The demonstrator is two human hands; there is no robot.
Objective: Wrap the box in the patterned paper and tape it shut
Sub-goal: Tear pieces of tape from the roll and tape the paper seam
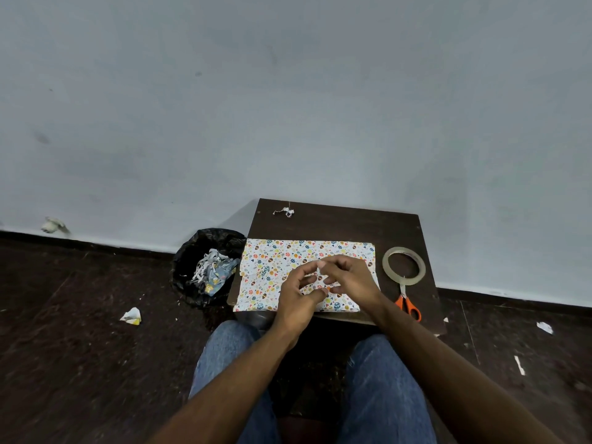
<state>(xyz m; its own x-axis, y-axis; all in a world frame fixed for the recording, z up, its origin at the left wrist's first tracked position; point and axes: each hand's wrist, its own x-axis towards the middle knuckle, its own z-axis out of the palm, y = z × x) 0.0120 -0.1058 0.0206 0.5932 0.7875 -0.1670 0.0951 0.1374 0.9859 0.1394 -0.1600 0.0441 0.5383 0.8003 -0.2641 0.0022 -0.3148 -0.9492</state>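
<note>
Your hands meet above the middle of the wrapped box; your left hand [299, 291] has its fingers curled with thumb and forefinger drawn together, and your right hand [347, 278] pinches toward it, both on a small pale strip [320, 265] between the fingertips; it may be tape, but it is too small and blurred to say; the box [278, 267] lies flat on the small dark counter [346, 227], fully covered in the patterned paper, so no bare cardboard shows; your hands hide much of its near right part, and whether any seam there is taped cannot be made out; its left edge overhangs the counter slightly; just right of the box lies the tape roll [403, 262], flat, and nearer you the orange-handled scissors [407, 304], blades pointing at the roll; a crumpled white scrap [285, 212] sits at the counter's far edge; left of the counter a black-lined bin [198, 267] holds paper offcuts; more scraps dot the dark floor [80, 363]; your knees in blue jeans [378, 379] fill the bottom, with forearms cut off by the lower edge.
</note>
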